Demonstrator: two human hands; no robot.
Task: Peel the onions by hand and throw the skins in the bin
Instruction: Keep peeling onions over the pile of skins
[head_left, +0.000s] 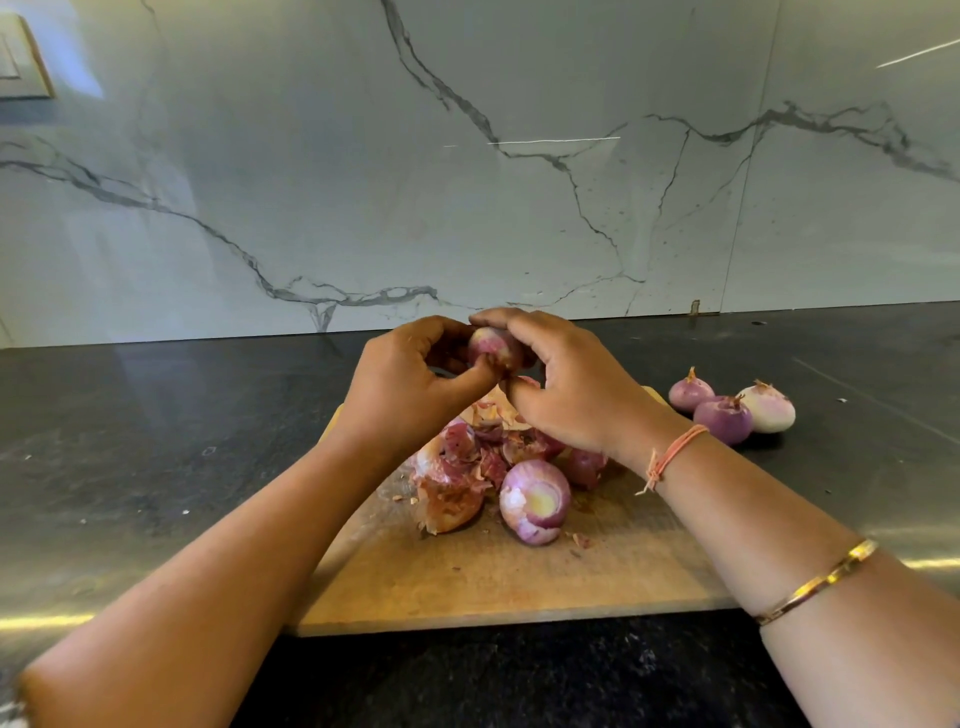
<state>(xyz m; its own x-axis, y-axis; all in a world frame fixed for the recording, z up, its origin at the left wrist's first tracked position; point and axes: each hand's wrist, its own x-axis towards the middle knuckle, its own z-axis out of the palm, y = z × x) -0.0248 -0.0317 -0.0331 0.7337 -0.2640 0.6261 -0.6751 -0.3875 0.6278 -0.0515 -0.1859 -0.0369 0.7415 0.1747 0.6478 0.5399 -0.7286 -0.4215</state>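
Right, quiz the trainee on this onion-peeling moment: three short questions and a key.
1. Where does the pile of skins lie: A on the cutting board, B in a bowl, C in a bin?
2. True or false: the left hand lies flat on the board.
3. How many onions sit on the counter to the right of the board?
Key: 1 A. 2 False: it and the right hand grip the raised onion. 3 Three.
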